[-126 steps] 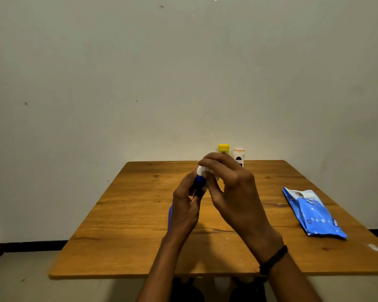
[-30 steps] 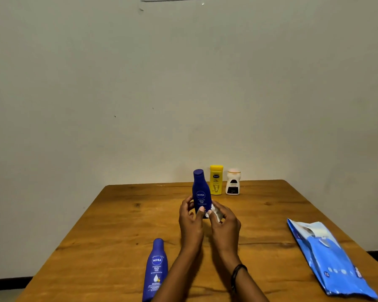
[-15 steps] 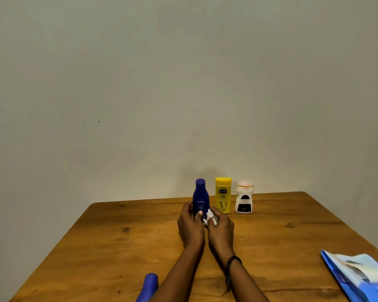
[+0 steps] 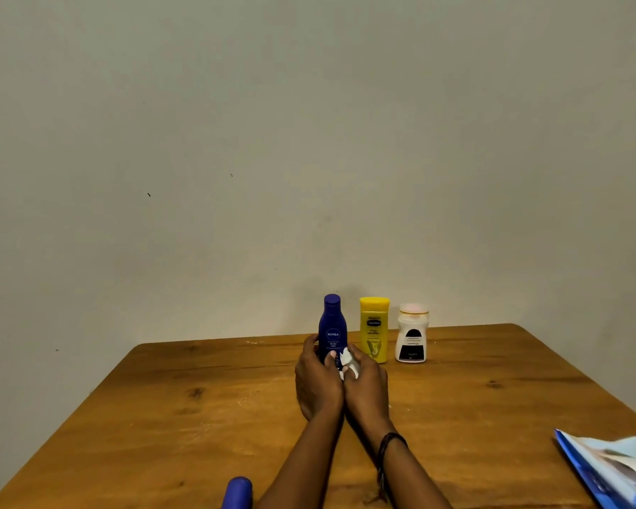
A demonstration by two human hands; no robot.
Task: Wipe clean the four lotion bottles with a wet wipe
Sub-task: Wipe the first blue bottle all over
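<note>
A dark blue lotion bottle point(image 4: 332, 325) stands upright near the far edge of the wooden table point(image 4: 162, 416), with my left hand point(image 4: 316, 380) wrapped around its lower part. My right hand point(image 4: 366, 387) presses against the left one and holds a crumpled white wet wipe point(image 4: 347, 361) at the bottle's base. Just right of it stand a yellow bottle point(image 4: 373, 328) and a white bottle with a black label point(image 4: 412, 334). Only the cap end of a second dark blue bottle point(image 4: 238, 492) shows, at the bottom edge.
A blue wet wipe pack point(image 4: 614, 468) lies at the table's near right, partly cut off by the frame. A plain pale wall rises right behind the table's far edge. I wear a dark band on my right wrist point(image 4: 390, 440).
Both hands carried the blue bottle away from me and set it upright beside the yellow bottle. The view tilted up, so the lying blue bottle and the pack slid towards the bottom edge.
</note>
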